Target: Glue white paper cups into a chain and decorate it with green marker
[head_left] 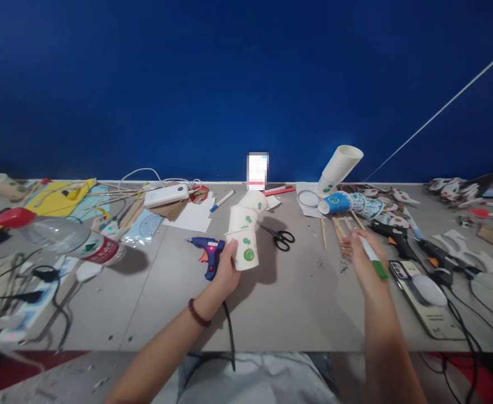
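Observation:
My left hand [229,270] is closed round the lowest of several white paper cups [246,249] with green prints, joined in a bent row that leans away from me. A white marker with a green end [374,258] sits in my right hand [360,255], which is smeared by motion. Its fingertips are over thin wooden sticks [339,230]; whether they touch is unclear. Just left of the cups lies a blue glue gun [208,252] with a red light. Black-handled scissors [283,240] rest to their right, blades partly hidden behind the cups.
A bottle [78,238] lies at left near a power strip [40,308]. Tilted stacked cups [341,165] and a blue-patterned cup row [347,203] stand at the back right. Black glue guns [435,255], cables and a phone [427,308] crowd the right. A blue wall [187,90] rises behind.

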The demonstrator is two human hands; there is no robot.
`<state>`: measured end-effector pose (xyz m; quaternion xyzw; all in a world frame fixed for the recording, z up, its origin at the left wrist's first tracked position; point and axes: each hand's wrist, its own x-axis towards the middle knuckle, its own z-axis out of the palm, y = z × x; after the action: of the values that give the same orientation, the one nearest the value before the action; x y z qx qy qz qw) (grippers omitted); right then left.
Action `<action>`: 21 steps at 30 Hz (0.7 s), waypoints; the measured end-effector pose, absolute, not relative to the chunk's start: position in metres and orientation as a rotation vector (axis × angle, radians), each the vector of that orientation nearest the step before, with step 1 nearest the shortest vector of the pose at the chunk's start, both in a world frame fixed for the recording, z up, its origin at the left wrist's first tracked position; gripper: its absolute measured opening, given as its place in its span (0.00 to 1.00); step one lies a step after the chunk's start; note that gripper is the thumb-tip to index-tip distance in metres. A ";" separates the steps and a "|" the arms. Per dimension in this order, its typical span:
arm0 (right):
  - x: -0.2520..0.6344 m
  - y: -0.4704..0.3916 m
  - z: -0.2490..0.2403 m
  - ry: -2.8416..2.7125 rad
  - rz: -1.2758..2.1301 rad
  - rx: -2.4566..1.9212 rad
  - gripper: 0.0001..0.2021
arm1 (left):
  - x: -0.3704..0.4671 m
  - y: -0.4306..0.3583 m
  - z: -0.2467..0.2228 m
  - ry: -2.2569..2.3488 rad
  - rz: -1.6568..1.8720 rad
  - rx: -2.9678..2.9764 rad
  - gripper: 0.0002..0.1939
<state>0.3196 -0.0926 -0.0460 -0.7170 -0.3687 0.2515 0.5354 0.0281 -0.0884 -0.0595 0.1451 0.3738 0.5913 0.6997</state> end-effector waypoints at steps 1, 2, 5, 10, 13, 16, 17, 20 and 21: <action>0.320 -0.091 -0.044 -0.783 0.773 -1.583 0.21 | 0.028 -0.088 -0.059 0.834 1.307 0.308 0.29; 0.319 -0.090 -0.041 -0.702 0.934 -1.445 0.21 | 0.027 -0.088 -0.059 0.836 1.299 0.296 0.28; 0.309 -0.089 -0.029 -0.432 1.307 -1.088 0.18 | 0.026 -0.088 -0.060 0.822 1.295 0.282 0.28; 0.277 -0.089 -0.018 -0.192 1.520 -0.793 0.20 | 0.025 -0.088 -0.058 0.812 1.299 0.271 0.28; 0.259 -0.090 -0.022 -0.220 1.648 -0.733 0.24 | 0.026 -0.087 -0.057 0.822 1.280 0.274 0.27; 0.246 -0.093 -0.028 -0.251 1.772 -0.702 0.25 | 0.026 -0.087 -0.056 0.836 1.270 0.275 0.28; 0.242 -0.094 -0.030 -0.270 1.794 -0.691 0.25 | 0.026 -0.087 -0.056 0.839 1.270 0.273 0.28; 0.232 -0.097 -0.032 -0.331 1.838 -0.645 0.26 | 0.026 -0.088 -0.057 0.839 1.274 0.261 0.27; 0.230 -0.098 -0.033 -0.342 1.853 -0.629 0.25 | 0.026 -0.088 -0.057 0.835 1.273 0.260 0.27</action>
<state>0.2303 -0.0981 -0.0327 -0.2652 -0.1442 0.7814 0.5461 0.0257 -0.0885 -0.0568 0.1175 0.3772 0.5752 0.7162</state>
